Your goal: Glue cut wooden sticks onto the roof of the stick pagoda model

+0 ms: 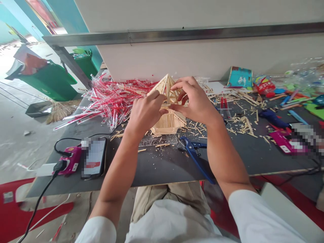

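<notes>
A small model house (165,123) made of pale wooden sticks, with a pointed roof, stands on the dark table. My left hand (148,109) is closed, its fingers pinched at the left front of the roof. Curled about the roof's right side, my right hand (193,99) grips it between thumb and fingers. A short stick seems to lie between the fingertips, but the fingers partly hide it. Just in front of the model lie a clear plastic stencil ruler (158,140) and a blue-handled cutter (194,155).
Red-and-clear plastic wrappers (108,98) heap up at left. Stick offcuts (240,125) are scattered right. A phone (94,157) and pink power strip (71,158) with cables lie front left. At right are a dark blue glue gun (274,118) and another pink strip (288,141).
</notes>
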`<state>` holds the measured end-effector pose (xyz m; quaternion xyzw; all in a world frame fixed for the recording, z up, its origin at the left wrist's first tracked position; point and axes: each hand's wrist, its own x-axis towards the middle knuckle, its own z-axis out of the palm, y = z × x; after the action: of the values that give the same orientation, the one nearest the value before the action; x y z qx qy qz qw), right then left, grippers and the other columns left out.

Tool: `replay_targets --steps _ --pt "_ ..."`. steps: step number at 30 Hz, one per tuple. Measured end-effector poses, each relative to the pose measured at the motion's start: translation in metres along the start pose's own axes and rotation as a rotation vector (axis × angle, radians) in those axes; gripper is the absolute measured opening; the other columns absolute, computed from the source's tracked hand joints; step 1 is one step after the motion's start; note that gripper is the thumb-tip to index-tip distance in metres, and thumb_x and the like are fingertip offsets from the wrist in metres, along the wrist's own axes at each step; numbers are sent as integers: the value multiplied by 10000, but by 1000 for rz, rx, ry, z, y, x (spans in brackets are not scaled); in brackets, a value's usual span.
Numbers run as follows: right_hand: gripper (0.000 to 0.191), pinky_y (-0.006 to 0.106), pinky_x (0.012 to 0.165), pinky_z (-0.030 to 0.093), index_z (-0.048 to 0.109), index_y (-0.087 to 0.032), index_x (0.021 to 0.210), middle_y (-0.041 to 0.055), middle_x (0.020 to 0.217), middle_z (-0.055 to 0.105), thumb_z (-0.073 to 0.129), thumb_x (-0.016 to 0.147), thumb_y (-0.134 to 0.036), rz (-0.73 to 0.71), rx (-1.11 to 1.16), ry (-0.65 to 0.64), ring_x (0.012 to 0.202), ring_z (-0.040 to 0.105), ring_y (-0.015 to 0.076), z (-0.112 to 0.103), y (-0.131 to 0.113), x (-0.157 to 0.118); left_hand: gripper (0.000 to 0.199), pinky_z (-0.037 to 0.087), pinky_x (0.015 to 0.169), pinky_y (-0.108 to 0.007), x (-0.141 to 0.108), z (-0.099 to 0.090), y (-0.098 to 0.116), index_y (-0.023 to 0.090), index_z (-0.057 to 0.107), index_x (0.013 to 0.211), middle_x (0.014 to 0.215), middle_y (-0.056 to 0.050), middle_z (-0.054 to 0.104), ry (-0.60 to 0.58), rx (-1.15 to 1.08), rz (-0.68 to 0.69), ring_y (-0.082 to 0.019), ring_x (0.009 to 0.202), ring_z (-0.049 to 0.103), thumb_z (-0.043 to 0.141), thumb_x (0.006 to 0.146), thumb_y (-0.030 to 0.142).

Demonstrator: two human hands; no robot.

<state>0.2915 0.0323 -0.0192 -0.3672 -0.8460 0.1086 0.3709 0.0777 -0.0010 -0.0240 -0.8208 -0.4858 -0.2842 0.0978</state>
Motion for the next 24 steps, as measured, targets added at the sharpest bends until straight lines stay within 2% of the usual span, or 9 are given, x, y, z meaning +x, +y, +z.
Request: replay_targets --steps 5,8,11,15,19,24 --pt "341 420 851 620 692 -258 1158 97 1339 576 654 956 -530 44 -5 63 830 692 177 2 -4 0 358 455 663 -352 -1 -7 9 243 678 1236 1158 -93 712 -11 11 -69 -226 848 699 765 895 308" --pt "394 417 827 620 721 -249 1115 112 1337 587 589 978 -594 71 -19 117 842 692 191 8 -4 0 377 457 652 -350 -1 -9 12 238 669 1248 1135 -94 713 2 37 -70 -228 835 696 766 889 302" --pt "455 470 880 613 731 -254 1092 118 1289 629 560 968 -658 84 -68 166 880 694 233 14 -5 1 341 468 653 -342 -1 -5 11 249 679 1228 1088 -85 721 16 46 -49 -219 830 697 746 895 286" --pt "477 489 895 608 735 -248 1015 129 1231 652 473 1009 -646 72 -133 212 921 700 265 20 -8 2 314 470 656 -334 -1 0 6 242 697 1212 1060 -75 733 20 40 -13 -219 860 710 723 903 294" --pt "485 506 870 615 728 -243 991 140 1246 643 426 1032 -619 57 -167 220 921 699 272 23 -10 1 297 456 653 -334 -1 2 3 237 714 1205 1017 -75 738 -6 38 -1 -216 836 707 695 916 300" --pt "394 464 872 611 730 -229 1030 136 1295 625 485 1031 -537 83 -169 174 816 682 215 23 -9 0 253 427 628 -344 1 1 2 210 745 1160 994 -90 724 -68 47 11 -217 797 693 650 946 307"
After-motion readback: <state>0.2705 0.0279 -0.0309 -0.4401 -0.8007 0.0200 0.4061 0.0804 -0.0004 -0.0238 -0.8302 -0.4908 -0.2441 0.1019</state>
